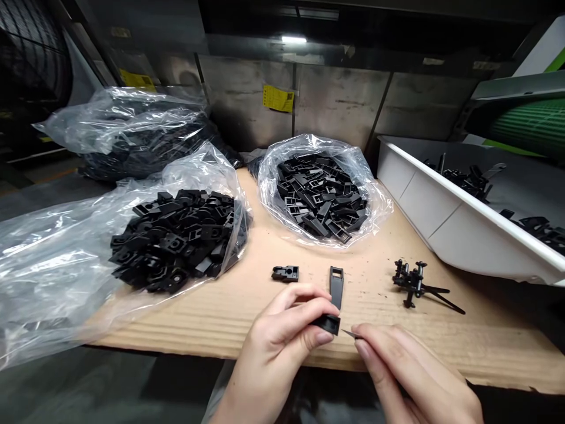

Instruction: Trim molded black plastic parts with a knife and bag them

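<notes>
My left hand (286, 333) pinches a small black plastic part (329, 324) near the table's front edge. Between the thumb and fingertips of my right hand (410, 365) is a thin, pointed dark piece (348, 333), its tip just right of the black part and apart from it. Most of that piece is hidden by my fingers. A long tapered black plastic piece (336, 288) with a square opening lies just beyond my hands. To its left rests a short black block-like part (285, 272). A cluster of black pins with thin strips (412, 282) lies farther right.
An open clear bag (375, 206) of tapered black pieces stands at the back middle. Another clear bag (57, 235) spills black parts on the left, with a fuller bag (132, 129) behind. A white bin (441, 194) with black parts flanks the right. Cardboard (185, 330) covers the table.
</notes>
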The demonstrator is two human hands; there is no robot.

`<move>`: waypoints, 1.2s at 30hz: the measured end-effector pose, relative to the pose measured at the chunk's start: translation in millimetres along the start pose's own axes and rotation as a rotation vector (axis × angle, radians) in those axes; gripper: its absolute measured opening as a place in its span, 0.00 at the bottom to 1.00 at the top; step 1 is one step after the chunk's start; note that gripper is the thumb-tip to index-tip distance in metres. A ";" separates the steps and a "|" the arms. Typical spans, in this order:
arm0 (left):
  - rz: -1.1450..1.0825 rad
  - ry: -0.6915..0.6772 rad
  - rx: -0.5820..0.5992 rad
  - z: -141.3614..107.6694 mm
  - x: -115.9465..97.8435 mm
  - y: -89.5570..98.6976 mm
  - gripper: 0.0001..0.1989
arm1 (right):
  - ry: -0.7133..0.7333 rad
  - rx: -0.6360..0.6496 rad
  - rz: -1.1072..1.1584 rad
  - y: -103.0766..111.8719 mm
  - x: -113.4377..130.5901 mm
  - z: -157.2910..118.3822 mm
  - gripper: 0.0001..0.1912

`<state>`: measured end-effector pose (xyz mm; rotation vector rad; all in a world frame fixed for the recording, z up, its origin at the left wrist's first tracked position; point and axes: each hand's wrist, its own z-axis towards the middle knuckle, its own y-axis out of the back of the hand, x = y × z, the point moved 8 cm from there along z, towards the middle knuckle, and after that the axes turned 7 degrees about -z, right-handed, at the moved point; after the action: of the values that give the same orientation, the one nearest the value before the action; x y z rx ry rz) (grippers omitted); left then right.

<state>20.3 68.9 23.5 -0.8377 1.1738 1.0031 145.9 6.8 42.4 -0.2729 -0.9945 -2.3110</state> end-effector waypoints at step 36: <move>-0.023 -0.062 0.077 -4.2 -2.4 -5.5 0.14 | -0.747 0.813 0.969 -37.2 -24.9 -17.6 0.08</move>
<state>23.9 62.7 25.2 -0.7530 1.1407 0.9527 144.2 25.3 -1.9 -1.0254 -1.5790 -0.8145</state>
